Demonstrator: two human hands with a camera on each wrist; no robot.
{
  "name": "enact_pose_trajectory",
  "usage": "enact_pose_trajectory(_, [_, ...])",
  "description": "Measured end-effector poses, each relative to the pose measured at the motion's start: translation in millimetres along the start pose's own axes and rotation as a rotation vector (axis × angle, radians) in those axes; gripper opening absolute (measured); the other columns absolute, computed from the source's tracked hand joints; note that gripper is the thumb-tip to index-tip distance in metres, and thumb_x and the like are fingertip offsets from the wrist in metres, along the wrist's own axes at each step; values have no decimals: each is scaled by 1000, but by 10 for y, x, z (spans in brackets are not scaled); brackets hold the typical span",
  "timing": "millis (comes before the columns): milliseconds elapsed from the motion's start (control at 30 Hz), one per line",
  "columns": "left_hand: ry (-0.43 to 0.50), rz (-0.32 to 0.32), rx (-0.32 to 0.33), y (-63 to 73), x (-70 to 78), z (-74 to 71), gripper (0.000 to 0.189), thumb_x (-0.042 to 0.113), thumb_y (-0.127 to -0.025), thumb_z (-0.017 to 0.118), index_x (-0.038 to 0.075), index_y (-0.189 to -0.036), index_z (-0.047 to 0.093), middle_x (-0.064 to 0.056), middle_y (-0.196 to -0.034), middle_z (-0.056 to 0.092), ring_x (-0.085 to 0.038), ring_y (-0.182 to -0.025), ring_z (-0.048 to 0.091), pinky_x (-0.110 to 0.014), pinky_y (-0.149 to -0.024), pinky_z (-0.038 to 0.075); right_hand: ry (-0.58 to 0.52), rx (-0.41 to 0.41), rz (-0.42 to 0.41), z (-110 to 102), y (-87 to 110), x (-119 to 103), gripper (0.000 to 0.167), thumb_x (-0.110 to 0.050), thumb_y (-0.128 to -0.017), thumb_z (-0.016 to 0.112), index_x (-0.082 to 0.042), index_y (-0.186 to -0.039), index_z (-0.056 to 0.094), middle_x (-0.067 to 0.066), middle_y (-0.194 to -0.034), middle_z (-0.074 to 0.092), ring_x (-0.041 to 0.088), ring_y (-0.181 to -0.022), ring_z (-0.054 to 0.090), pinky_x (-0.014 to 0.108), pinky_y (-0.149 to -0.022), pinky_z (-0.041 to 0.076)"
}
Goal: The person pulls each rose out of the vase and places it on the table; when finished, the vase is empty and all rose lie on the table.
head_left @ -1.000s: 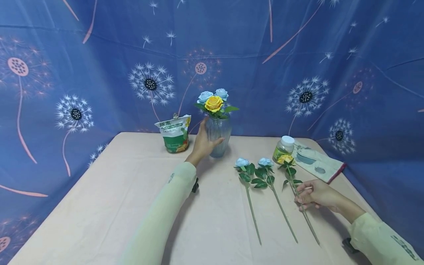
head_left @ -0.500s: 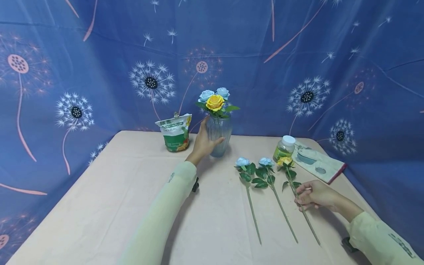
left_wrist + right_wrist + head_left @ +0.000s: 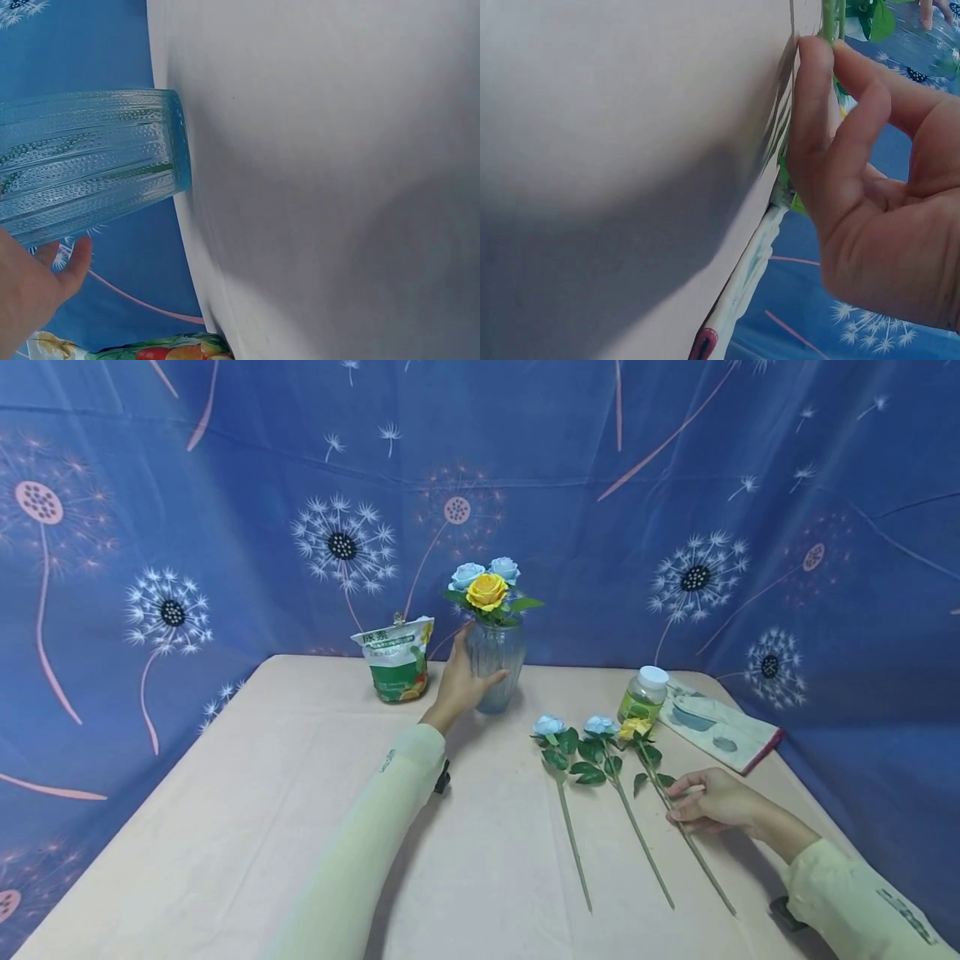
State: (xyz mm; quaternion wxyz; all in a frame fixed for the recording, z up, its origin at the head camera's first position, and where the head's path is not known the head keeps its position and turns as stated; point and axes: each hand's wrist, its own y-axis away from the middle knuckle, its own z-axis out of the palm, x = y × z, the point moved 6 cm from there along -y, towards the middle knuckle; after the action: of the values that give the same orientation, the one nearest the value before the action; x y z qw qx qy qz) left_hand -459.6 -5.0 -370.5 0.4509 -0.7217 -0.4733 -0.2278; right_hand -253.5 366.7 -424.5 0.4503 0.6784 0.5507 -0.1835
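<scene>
Stem [image 3: 707,870] of the loose yellow rose [image 3: 635,728] is pinched between the right hand's [image 3: 712,803] thumb and fingertips, a light hold that suits something so thin. Its bloom lies at the desk's [image 3: 210,843] right, just before the jar [image 3: 642,695]. Two loose blue roses [image 3: 549,727] lie alongside, stem ends toward the person, presumably for easy reach. The left hand [image 3: 459,683] grips the upright vase [image 3: 502,660], apparently steadying it; its mouth props up a bunch of roses [image 3: 487,592]. Farther out are a bag [image 3: 399,672] and a red-edged cloth item [image 3: 723,731].
</scene>
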Motion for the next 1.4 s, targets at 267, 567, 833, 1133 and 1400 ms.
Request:
enact_pose_trajectory(267, [-3,6,9,-5,2,-3,107,50,-80,80,30,-157,10,-9,-161,26,-36,-139,40,-54,-108,39,-39,-5,-20,-14,44,-27,40,0,-87,73,14,-120,54,12,-88,74,17,-65,70,24,-53,54])
enact_pose_trajectory(567, [-7,1,6,5,-4,3,107,50,-80,80,30,-158,9,-9,-161,26,-35,-140,38,-52,-110,37,27,23,-12,3,59,3,45,-8,-85,77,10,-120,56,7,-84,75,19,-66,71,23,-46,47])
enact_pose_trajectory(833, [-9,9,4,19,0,7,108,49,-81,80,30,-158,7,-9,-162,24,-36,-140,38,-53,-109,38,14,35,-14,28,58,-1,45,-7,-85,76,11,-120,55,7,-83,74,21,-67,72,21,-44,41])
enact_pose_trajectory(1133, [-7,3,2,28,-2,8,108,50,-81,80,30,-158,7,-9,-162,24,-37,-139,39,-54,-108,39,28,30,-5,36,57,15,46,-9,-83,78,10,-119,56,7,-84,74,23,-69,73,21,-44,39])
enact_pose_trajectory(1400, [-7,5,6,18,-7,7,108,51,-80,79,31,-158,7,-10,-162,24,-37,-139,39,-54,-108,39,126,64,-47,-103,101,-99,42,-18,-85,78,8,-115,64,7,-81,74,23,-71,72,26,-46,40])
